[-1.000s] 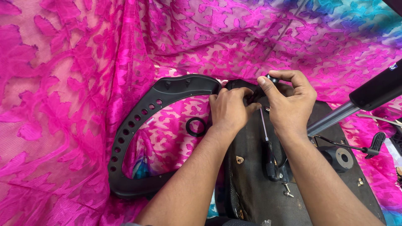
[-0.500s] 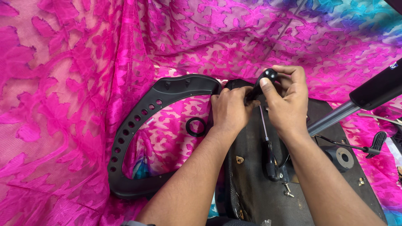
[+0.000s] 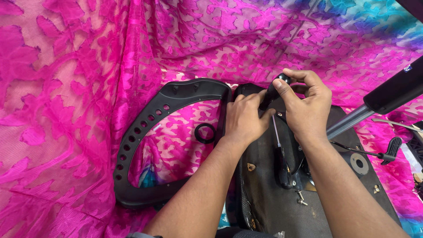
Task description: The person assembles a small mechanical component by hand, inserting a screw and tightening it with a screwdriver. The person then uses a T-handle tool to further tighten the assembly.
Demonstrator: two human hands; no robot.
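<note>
A black tool handle is gripped by the right hand, while the left hand is pressed on the black seat base just beside it. A curved black frame with holes lies to the left — a black ring is seen inside it — all on pink patterned cloth.

- My left hand and right hand crowd the top edge of the dark upturned seat base, with almost no gap between them.
- To my left, the curved black plastic frame with a row of holes walls off that side; a small black rubber ring lies inside its loop.
- To my right, a slanting grey metal column with a black sleeve and a thin black-tipped lever bar the way.
- Pink patterned cloth beyond the frame lies open.
</note>
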